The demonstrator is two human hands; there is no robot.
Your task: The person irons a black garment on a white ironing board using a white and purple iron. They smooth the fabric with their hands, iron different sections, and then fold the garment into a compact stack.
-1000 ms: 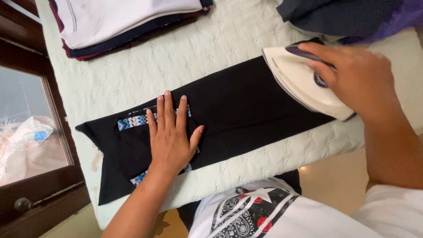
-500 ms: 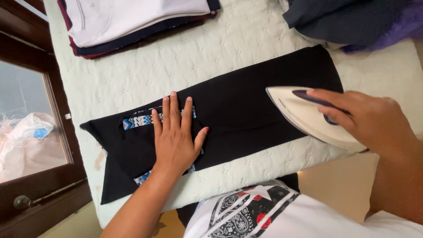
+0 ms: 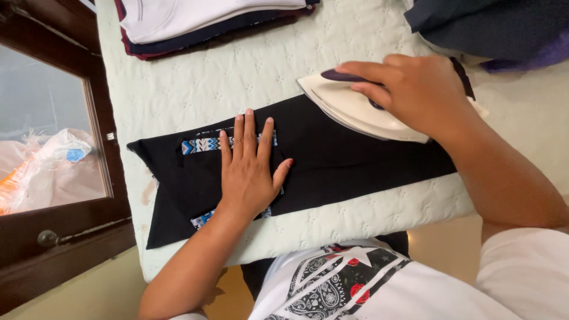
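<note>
1. The right hand [image 3: 424,92] holds the cream iron [image 3: 355,106] by its dark handle. Its fingers are curled tight around the handle.
2. The iron has moved. Half a second ago it sat lower, near the front edge of the black cloth [image 3: 349,163]. Now it is up at the far edge of the cloth, with part of it over the pale quilted surface [image 3: 237,77].
3. That looks like one more stroke across the cloth, so the pressing seems to be only partly done.
4. The left hand [image 3: 249,169] has stayed put. It lies flat on the black cloth with its fingers spread wide. It holds nothing and just presses down.
5. The black cloth lies across the middle of the surface. A blue and white patterned band [image 3: 204,144] peeks out just beside the left hand.
6. Folded clothes [image 3: 201,21] sit at the far edge, cut off at the top. A dark pile [image 3: 492,26] is cut off too.
7. The bottom of the iron is hidden. The right hand covers most of the handle. No cord shows.
</note>
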